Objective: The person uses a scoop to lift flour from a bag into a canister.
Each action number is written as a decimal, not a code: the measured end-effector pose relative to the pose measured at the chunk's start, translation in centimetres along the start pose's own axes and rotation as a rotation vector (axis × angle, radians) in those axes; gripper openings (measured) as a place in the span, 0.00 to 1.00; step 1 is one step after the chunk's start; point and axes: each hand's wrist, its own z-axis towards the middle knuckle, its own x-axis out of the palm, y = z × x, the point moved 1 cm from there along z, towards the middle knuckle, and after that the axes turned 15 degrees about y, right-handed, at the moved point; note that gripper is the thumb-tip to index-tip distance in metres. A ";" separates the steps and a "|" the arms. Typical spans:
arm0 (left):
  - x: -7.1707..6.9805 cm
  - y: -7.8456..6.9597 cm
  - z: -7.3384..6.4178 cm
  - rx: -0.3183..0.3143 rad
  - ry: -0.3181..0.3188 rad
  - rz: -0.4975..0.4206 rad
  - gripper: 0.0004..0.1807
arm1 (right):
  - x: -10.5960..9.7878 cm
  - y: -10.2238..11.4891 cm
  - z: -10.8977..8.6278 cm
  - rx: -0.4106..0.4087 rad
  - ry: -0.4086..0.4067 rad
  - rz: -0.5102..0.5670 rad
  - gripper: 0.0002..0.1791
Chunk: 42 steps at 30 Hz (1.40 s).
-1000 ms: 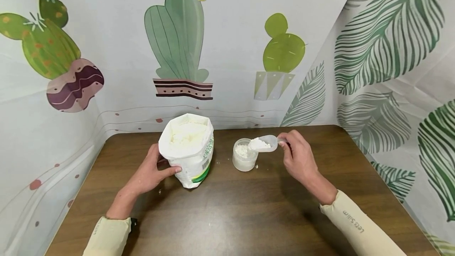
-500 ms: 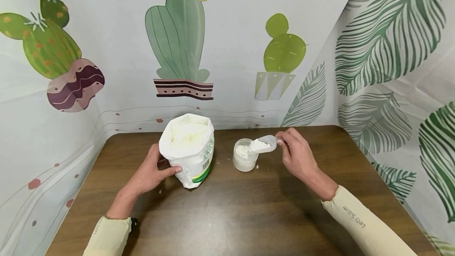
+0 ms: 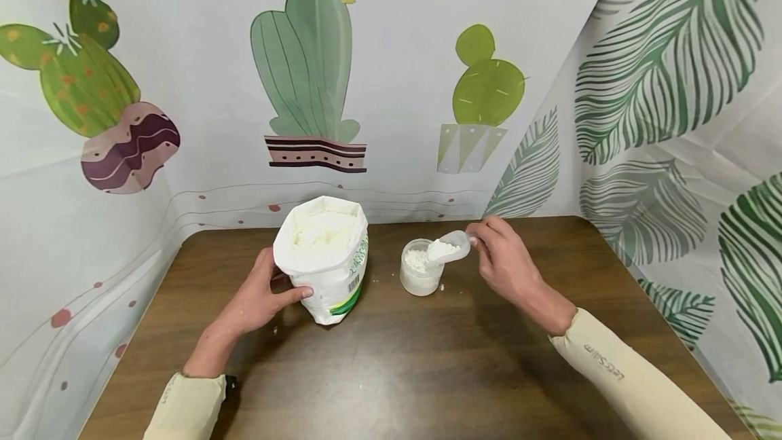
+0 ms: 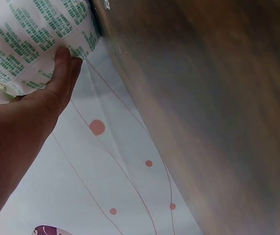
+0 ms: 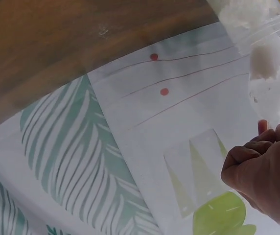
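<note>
Left of centre in the head view stands an opened white bag of white powder, printed in green. My left hand grips its side, thumb in front and the other fingers behind. In the left wrist view, the fingers lie against the printed bag. A clear jar partly filled with the powder stands right of the bag. My right hand pinches the handle of a translucent scoop loaded with powder. The scoop's front overlaps the jar's rim in the head view; the right wrist view has the scoop beside the jar mouth.
Everything stands toward the back of a dark brown wooden table. Small specks of powder lie around the jar. Behind the table hangs a white cloth printed with cacti and leaves.
My right hand has shifted slightly left and up, and the scoop's handle end has come closer to the jar and tilted more. The left hand and bag stay where they were.
</note>
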 end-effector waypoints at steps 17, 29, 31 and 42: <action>0.1 -0.1 -0.1 0.006 -0.008 0.002 0.49 | -0.3 0.8 2.0 -0.124 0.044 -0.072 0.05; 0.0 -0.3 0.0 -0.001 -0.008 0.006 0.48 | -0.6 0.9 2.8 -0.161 0.086 -0.106 0.05; 0.0 -0.4 0.0 0.002 -0.006 0.002 0.48 | -0.6 1.0 2.9 -0.169 0.090 -0.111 0.05; 0.0 -0.2 0.0 0.007 -0.004 0.004 0.47 | -0.8 1.1 3.3 -0.196 0.113 -0.132 0.04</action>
